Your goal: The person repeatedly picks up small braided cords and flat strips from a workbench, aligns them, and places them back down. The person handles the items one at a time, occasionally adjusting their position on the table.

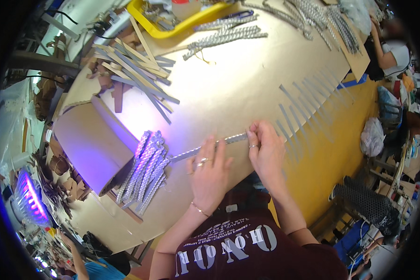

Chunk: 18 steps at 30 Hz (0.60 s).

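Note:
A narrow silver braided strip [235, 138] lies slanting across the near part of the table. My left hand [207, 175] rests over its middle with the fingers stretched out flat. At the strip's right end, my right hand [268, 151] pinches it between thumb and fingertips. The left end of the strip reaches toward a stacked bundle of silver braided strips [144, 172]. Off to the right of my right hand, several thin grey strips [308, 105] lie in a row along the table's edge, partly sticking out over it.
A curved brown sheet [91, 140] stands left of the bundle. Beyond it lies a loose heap of grey and tan strips [137, 74]. A yellow tray [172, 30] and more braided strips [226, 37] are at the far side. A glowing purple lamp [31, 198] is at left; people work nearby.

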Tool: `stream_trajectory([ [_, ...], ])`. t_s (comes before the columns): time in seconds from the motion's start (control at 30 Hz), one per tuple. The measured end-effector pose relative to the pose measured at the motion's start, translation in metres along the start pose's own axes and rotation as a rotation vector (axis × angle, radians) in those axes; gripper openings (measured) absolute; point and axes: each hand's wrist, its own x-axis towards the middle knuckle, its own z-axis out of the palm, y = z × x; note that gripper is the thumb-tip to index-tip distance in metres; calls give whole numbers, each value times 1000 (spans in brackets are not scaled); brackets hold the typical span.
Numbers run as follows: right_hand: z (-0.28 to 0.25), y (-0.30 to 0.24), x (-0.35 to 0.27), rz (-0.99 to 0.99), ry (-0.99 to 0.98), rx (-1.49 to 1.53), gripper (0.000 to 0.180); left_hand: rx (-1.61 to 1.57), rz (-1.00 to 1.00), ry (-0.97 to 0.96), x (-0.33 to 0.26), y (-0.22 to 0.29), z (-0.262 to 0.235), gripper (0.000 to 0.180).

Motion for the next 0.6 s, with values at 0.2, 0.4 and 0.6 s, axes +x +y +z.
stream_trajectory([
  [0.2,-15,-12,0,70,49,100,12,-120,-15,144,8,-26,-9,25],
  [0.4,-30,-16,57,-344,223,22,16,-205,-126,206,-8,-45,-43,14],
  [0.6,15,-33,167,-504,138,-79,20,57,-402,537,-38,-95,-89,29],
])
